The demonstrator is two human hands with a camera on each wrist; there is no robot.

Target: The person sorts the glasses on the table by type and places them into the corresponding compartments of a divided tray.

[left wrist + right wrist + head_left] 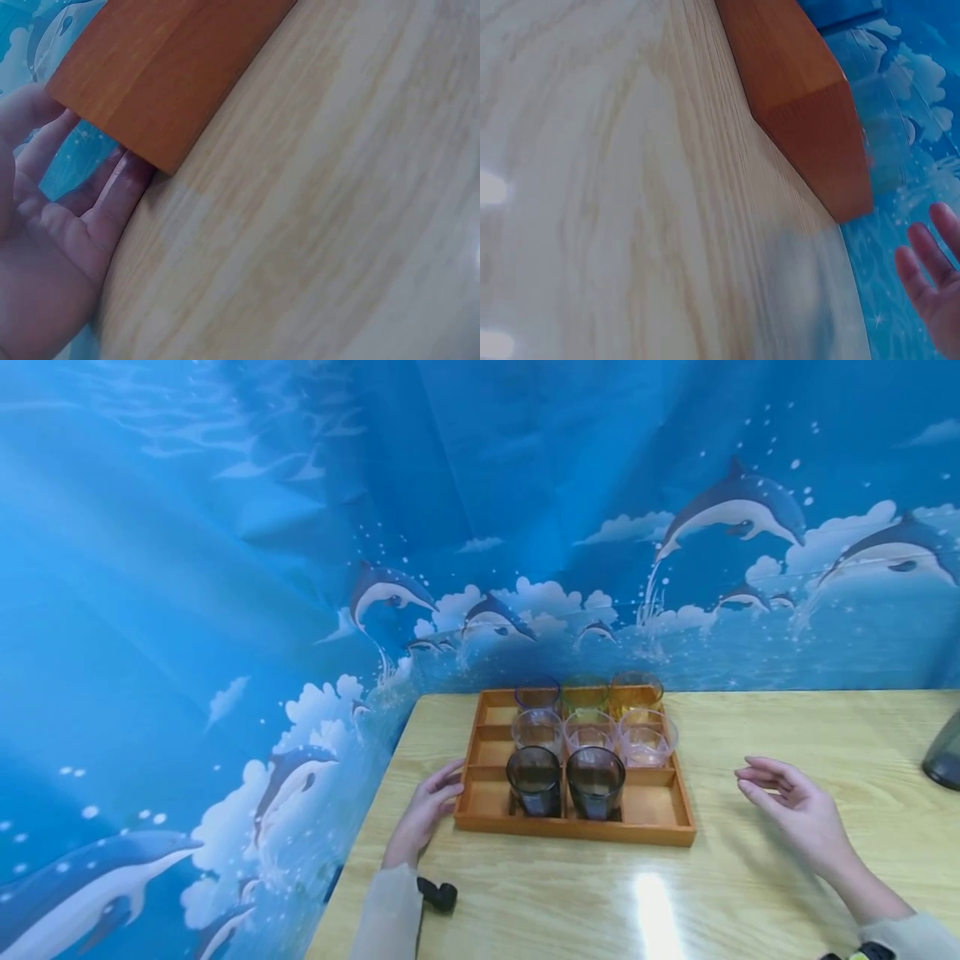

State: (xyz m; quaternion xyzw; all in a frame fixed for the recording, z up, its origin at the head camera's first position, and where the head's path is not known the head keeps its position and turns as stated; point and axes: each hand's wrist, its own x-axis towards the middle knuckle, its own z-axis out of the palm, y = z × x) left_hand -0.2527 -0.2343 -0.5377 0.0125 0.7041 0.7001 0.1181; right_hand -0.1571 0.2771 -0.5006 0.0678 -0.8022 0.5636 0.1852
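A wooden tray [573, 832] with compartments sits on the table and holds rows of glasses. In its front row stand two dark grey glasses [534, 785], while the front right compartment is bare. Clear, faintly pink glasses [645, 743] fill the middle row. Behind them are a blue-rimmed glass [537, 695], a yellow-green one [586, 695] and an amber one [636, 695]. My left hand [429, 810] rests its extended fingers against the tray's left side, at the corner in the left wrist view. Holding nothing, my right hand [802, 814] hovers right of the tray with loosely bent fingers.
A dark glass-like object [947, 756] stands at the far right edge of the head view, partly cut off. The light wood table [540, 902] meets a blue dolphin-print backdrop [480, 510] behind and at the left.
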